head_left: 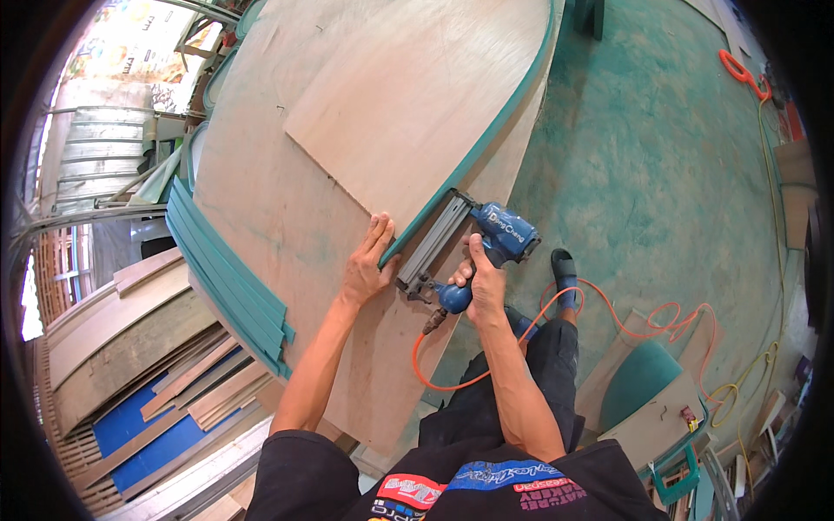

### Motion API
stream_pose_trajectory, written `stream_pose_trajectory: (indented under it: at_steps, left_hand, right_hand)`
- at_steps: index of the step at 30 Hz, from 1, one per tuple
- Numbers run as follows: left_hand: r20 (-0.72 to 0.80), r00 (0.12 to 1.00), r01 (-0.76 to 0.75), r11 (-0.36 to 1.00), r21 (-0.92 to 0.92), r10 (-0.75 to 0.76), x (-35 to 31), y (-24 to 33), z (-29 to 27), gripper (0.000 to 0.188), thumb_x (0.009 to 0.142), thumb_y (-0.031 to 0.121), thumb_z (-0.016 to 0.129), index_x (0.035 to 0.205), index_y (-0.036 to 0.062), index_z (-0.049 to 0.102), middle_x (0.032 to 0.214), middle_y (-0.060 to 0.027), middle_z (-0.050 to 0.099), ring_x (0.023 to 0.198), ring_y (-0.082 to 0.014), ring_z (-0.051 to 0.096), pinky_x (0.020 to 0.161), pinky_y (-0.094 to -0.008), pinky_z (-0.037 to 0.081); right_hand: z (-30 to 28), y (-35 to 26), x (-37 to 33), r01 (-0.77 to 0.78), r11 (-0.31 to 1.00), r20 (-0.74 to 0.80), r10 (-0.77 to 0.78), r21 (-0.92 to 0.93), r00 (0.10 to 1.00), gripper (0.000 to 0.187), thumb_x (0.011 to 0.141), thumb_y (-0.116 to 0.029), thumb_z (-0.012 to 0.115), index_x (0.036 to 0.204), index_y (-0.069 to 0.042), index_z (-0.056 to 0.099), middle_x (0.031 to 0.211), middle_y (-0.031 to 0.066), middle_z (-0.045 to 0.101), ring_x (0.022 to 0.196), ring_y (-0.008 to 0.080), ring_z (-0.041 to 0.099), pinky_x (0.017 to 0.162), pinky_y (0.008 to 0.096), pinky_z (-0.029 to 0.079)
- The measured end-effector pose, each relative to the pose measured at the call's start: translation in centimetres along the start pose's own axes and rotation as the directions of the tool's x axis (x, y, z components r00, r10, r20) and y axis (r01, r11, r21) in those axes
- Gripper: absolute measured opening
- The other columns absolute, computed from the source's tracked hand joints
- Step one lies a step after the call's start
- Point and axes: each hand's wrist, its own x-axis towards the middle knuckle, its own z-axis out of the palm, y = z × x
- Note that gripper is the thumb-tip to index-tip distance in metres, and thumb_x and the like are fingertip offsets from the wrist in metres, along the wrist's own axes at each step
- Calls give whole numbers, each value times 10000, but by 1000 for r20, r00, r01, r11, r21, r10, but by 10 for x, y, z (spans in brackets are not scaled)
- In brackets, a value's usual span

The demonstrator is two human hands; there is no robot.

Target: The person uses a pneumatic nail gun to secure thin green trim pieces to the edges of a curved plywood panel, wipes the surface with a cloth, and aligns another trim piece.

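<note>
The nail gun (506, 227), blue-bodied with a long grey metal magazine, is held on its side just to three o'clock of the view's centre, magazine slanting toward seven o'clock and blue end cap toward four. Its nose is right by the narrow teal strip (498, 128); whether they touch is unclear. The strip bends gently toward one o'clock along the edge of a pale plywood panel (400, 113) lying flat toward twelve.
</note>
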Motion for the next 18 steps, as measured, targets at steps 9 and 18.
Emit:
stream_pose_trajectory:
  at_steps: [9, 18]
  left_hand:
    - [-27, 1000, -1, 1000, -26, 1, 2, 0, 1, 706, 787, 9, 711, 1446, 26, 460, 1531, -154, 404, 1430, -332, 358, 1148, -401, 383]
    - [-46, 999, 16, 999, -36, -18, 17, 10, -3, 683, 766, 33, 732, 1410, 27, 507, 1513, -155, 431, 1404, -336, 401, 1143, -399, 384]
  right_hand:
    - [-1, 1, -3, -16, 999, 15, 15, 31, 1000, 353, 932, -406, 697, 1002, -77, 590, 566, -43, 455, 478, 95, 487, 539, 297, 477]
    - [2, -7, -5, -11, 1000, 48, 10, 12, 999, 399, 938, -444, 675, 1063, -75, 586, 583, -50, 437, 496, 92, 477, 547, 293, 482]
